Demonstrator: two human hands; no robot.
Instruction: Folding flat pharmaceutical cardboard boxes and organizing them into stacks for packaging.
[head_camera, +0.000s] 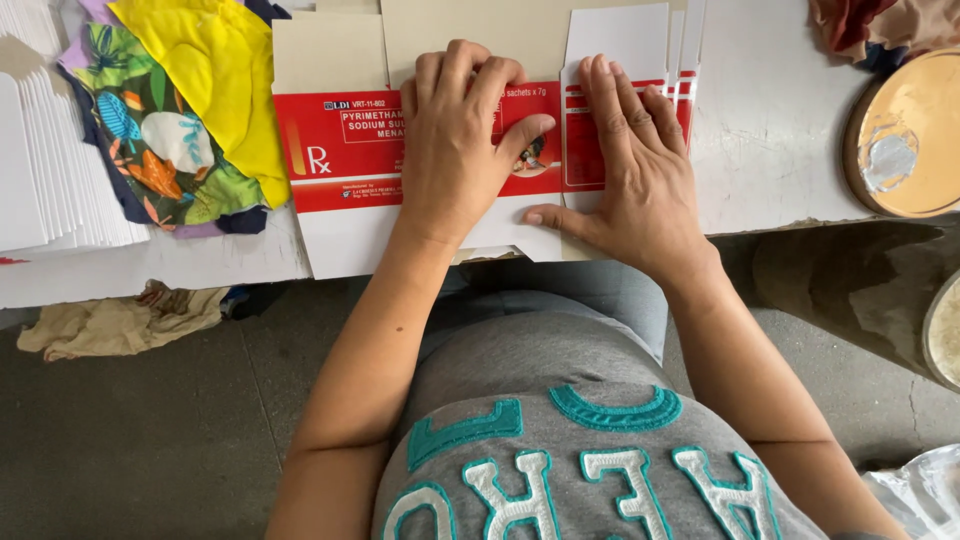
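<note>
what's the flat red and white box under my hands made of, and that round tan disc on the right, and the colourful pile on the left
Box: looks like thin printed cardboard, smooth with a slight sheen; it lies flat with creases and cut flaps. Both hands, left and right, press on it.
Disc: unclear, perhaps wood or board, matte tan, with a crinkled silvery foil-like patch.
Pile: fabric scraps, soft folds, printed and plain yellow.

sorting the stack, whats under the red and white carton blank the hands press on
More flat blanks fan out under the carton blank at its right edge, on the white table. Both hands, left and right, cover its middle.
</note>
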